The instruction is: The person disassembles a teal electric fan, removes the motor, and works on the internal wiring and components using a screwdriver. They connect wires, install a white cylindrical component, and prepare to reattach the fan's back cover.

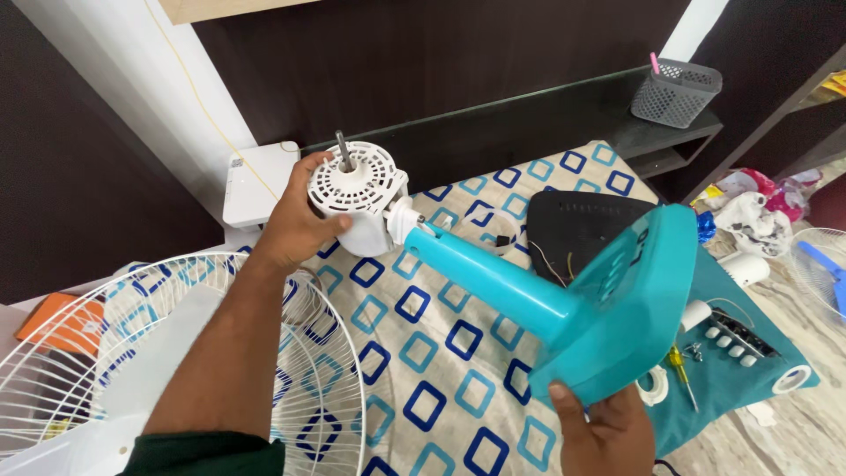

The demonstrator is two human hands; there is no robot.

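Observation:
My left hand (295, 220) grips the white fan motor housing (357, 194), whose metal shaft (341, 147) points up. The motor is joined to a turquoise stand neck (493, 282) that runs down to the turquoise fan base (630, 300). My right hand (608, 432) holds the lower edge of that base from underneath. The whole fan body is lifted and tilted over a beige sheet (441, 370) with blue square patterns.
A white wire fan guard (326, 388) lies at the lower left under my left arm. A black base cover (586, 225), a turquoise cloth (740, 370) with a switch block, screwdriver and tape rolls lie at the right. A grey basket (674, 92) stands on the dark shelf.

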